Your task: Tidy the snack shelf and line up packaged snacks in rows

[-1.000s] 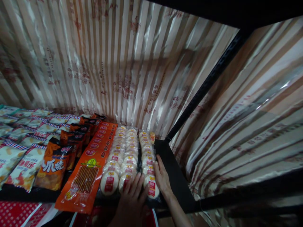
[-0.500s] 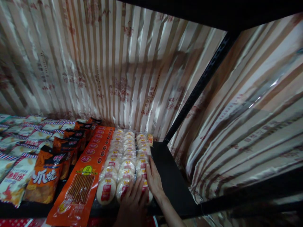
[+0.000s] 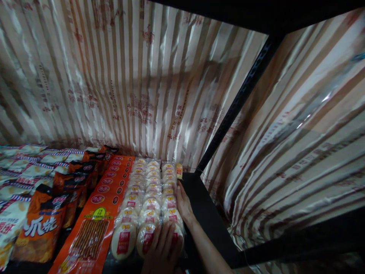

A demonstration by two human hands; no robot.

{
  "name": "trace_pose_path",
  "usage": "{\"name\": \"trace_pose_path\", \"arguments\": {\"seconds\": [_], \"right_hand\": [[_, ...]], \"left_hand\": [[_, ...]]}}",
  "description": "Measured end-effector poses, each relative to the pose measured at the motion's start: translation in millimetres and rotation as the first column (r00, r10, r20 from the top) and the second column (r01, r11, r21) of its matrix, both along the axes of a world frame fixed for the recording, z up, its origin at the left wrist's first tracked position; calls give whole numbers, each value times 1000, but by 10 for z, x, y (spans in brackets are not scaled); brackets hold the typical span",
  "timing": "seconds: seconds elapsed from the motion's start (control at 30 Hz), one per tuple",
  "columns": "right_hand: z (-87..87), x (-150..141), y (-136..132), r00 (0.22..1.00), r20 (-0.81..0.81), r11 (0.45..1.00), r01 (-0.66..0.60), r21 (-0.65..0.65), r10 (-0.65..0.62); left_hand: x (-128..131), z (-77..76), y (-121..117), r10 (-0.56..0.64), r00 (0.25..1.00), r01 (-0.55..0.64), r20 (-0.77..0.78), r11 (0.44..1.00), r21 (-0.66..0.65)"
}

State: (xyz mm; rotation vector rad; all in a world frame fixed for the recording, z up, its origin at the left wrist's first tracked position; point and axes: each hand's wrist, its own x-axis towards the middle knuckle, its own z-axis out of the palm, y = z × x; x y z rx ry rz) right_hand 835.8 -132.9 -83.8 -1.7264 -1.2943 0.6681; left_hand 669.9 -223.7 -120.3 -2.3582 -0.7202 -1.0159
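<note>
Rows of round pale biscuits in clear wrappers (image 3: 123, 240) with red labels stand on the black shelf. My left hand (image 3: 162, 245) lies with fingers outstretched over the front packs of the middle and right rows. Along the right side of the right row rests my right hand (image 3: 184, 202), its fingers straight and pointing to the back, touching the packs. Neither hand grips anything. A small yellow-labelled pack (image 3: 179, 171) sits at the back, beyond my right fingertips. Left of the biscuits lies a long orange snack packet (image 3: 98, 213) with brown sticks in its window.
Orange and black snack bags (image 3: 40, 228) and white snack bags (image 3: 11, 224) fill the left of the shelf. A bare strip of black shelf (image 3: 203, 201) lies to the right. A black metal post (image 3: 236, 102) rises at the back corner, before striped sheeting (image 3: 154, 76).
The view has shifted slightly, so the goods sit a little lower and further left. Both hands stay against the biscuit packs, and the right row looks straighter at its back end.
</note>
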Motion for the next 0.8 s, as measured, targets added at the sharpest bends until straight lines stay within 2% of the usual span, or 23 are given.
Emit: {"name": "trace_pose_path", "arguments": {"seconds": [0.1,0.23,0.33,0.5,0.63,0.8], "right_hand": [[7,-33,15,1000,-6,999,-30,-23,30],[33,-9,59,1000,4,999,-13,35,13],[71,6,143,999,22,998,-35,59,33],[119,-4,311,998,27,999,-49,-12,50],[82,23,407,999,36,1000,-27,-9,27],[12,74,452,1000,30,999,-2,33,1]], "left_hand": [[34,-29,3,7,999,-8,34,1000,3],[91,-91,9,6,991,-11,131,999,38],[99,-134,18,8,991,-14,134,999,42],[95,-181,36,38,991,-46,127,997,63],[137,-225,29,57,982,-74,180,993,87],[170,-258,-16,119,979,-124,166,992,19]]}}
